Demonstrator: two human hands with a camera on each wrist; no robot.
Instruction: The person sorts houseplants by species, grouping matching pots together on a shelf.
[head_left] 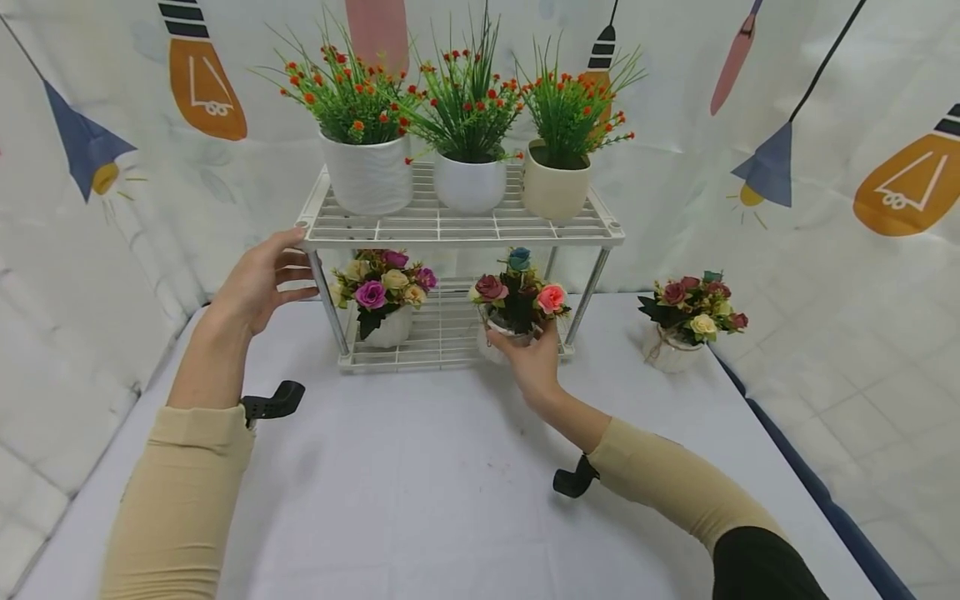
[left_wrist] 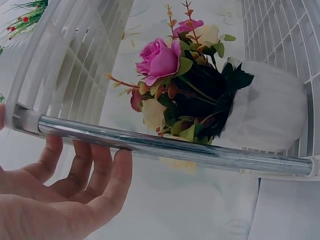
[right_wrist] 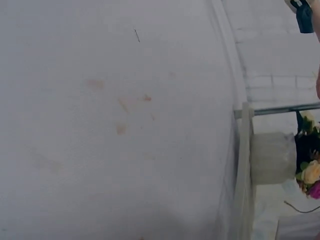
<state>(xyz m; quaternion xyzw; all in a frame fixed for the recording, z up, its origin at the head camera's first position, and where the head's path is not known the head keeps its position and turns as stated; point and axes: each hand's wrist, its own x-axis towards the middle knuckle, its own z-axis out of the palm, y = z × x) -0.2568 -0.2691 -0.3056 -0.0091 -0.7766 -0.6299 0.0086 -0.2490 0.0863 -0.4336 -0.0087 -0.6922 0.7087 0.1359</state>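
Observation:
A white two-tier wire rack [head_left: 461, 233] with metal posts stands on the table. At its upper left front corner my left hand [head_left: 258, 279] holds the frame, fingers against the metal post [left_wrist: 175, 145]. My right hand [head_left: 534, 362] grips a small pot of artificial roses [head_left: 517, 296] at the right of the lower shelf; the fingers partly hide the pot. Purple and cream roses in a white pot [head_left: 390, 327] stand at the lower left, seen closer in the left wrist view. The right wrist view shows mostly tablecloth and little of the hand.
On the top shelf stand three pots of red-flowered grass: a white textured pot [head_left: 367, 177], a smooth white pot [head_left: 470, 183] and a cream pot [head_left: 555, 185]. Another rose pot [head_left: 670, 350] sits right of the rack on the white tablecloth [head_left: 405, 492]. A printed curtain hangs behind.

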